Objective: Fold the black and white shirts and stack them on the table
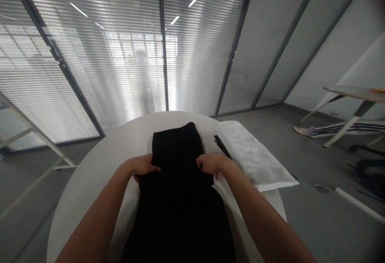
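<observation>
A folded black garment (176,144) lies on the round white table (99,170), its kind unclear from the fold. My left hand (144,164) is closed on its left edge, thumb on top and fingers partly beneath. On the opposite edge my right hand (212,163) is closed too, fingers curled round the cloth. Nearer to me the black cloth runs into more black, and I cannot tell where the garment ends and my own clothing begins. Just right of my right hand lies a flat white folded cloth or bag (255,156), with a black strip (221,146) showing at its left edge.
Behind the table stands a glass partition with blinds (126,74). A white metal frame (39,134) is at the left. At the right are a wooden-topped table (357,92), a person's striped trouser leg (349,128) and a white pole (359,203) near the floor.
</observation>
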A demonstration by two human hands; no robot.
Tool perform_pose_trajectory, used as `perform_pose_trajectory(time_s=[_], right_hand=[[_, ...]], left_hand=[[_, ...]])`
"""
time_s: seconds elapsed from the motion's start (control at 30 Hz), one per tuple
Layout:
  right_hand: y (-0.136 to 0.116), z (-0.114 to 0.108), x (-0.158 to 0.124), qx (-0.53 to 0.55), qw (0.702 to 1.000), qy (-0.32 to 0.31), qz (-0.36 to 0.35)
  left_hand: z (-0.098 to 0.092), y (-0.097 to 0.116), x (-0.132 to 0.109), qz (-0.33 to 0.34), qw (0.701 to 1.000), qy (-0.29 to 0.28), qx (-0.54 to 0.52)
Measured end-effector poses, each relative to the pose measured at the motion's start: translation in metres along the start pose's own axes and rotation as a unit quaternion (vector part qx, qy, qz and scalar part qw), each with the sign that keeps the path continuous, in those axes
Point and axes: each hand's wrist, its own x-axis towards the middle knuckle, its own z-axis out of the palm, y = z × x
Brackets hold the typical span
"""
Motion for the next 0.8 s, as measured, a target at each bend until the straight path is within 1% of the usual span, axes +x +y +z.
perform_pose_trajectory(time_s=[0.03, 0.07, 0.1, 0.13, 0.17, 0.2, 0.27, 0.3, 0.33, 0.37, 0.47, 0.57, 0.63, 0.7, 0.73, 0.8], right_hand=[[0.004, -0.004, 0.001, 0.010, 0.999, -0.045, 0.006], [0.007, -0.009, 0.003, 0.020, 0.997, -0.069, 0.013], [0.010, -0.015, 0.007, 0.029, 0.997, -0.066, 0.018], [0.013, -0.021, 0.012, 0.033, 0.999, -0.032, 0.021], [0.015, -0.027, 0.019, 0.034, 0.999, 0.021, 0.022], [0.017, -0.032, 0.027, 0.034, 0.996, 0.083, 0.021], [0.020, -0.040, 0.046, 0.040, 0.977, 0.207, 0.029], [0.020, -0.042, 0.056, 0.049, 0.966, 0.251, 0.039], [0.021, -0.043, 0.066, 0.060, 0.957, 0.280, 0.052], [0.021, -0.043, 0.076, 0.070, 0.951, 0.294, 0.065], [0.023, -0.041, 0.101, 0.107, 0.943, 0.304, 0.083], [0.029, -0.039, 0.118, 0.163, 0.934, 0.305, 0.086], [0.032, -0.040, 0.124, 0.206, 0.929, 0.295, 0.081], [0.033, -0.041, 0.128, 0.245, 0.923, 0.286, 0.075], [0.032, -0.042, 0.129, 0.269, 0.919, 0.280, 0.071], [0.029, -0.043, 0.130, 0.332, 0.905, 0.260, 0.062]], left_hand=[[-0.007, -0.001, -0.004, -0.004, 0.999, -0.044, -0.008], [-0.014, -0.001, -0.006, -0.012, 0.997, -0.069, -0.019], [-0.020, -0.001, -0.006, -0.027, 0.996, -0.077, -0.037], [-0.024, -0.001, -0.002, -0.043, 0.995, -0.068, -0.060], [-0.028, 0.000, 0.003, -0.056, 0.994, -0.043, -0.086], [-0.030, 0.002, 0.010, -0.063, 0.992, -0.007, -0.109], [-0.031, 0.006, 0.028, -0.063, 0.985, 0.077, -0.142], [-0.030, 0.009, 0.037, -0.057, 0.980, 0.113, -0.152], [-0.029, 0.011, 0.045, -0.046, 0.977, 0.137, -0.159], [-0.027, 0.014, 0.053, -0.036, 0.975, 0.149, -0.164], [-0.025, 0.018, 0.068, -0.006, 0.975, 0.146, -0.164], [-0.027, 0.017, 0.075, -0.003, 0.971, 0.126, -0.201], [-0.029, 0.014, 0.079, -0.003, 0.953, 0.118, -0.280], [-0.032, 0.011, 0.083, 0.001, 0.926, 0.110, -0.361], [-0.032, 0.010, 0.085, 0.000, 0.916, 0.107, -0.387], [-0.033, 0.008, 0.088, -0.002, 0.913, 0.102, -0.394]])
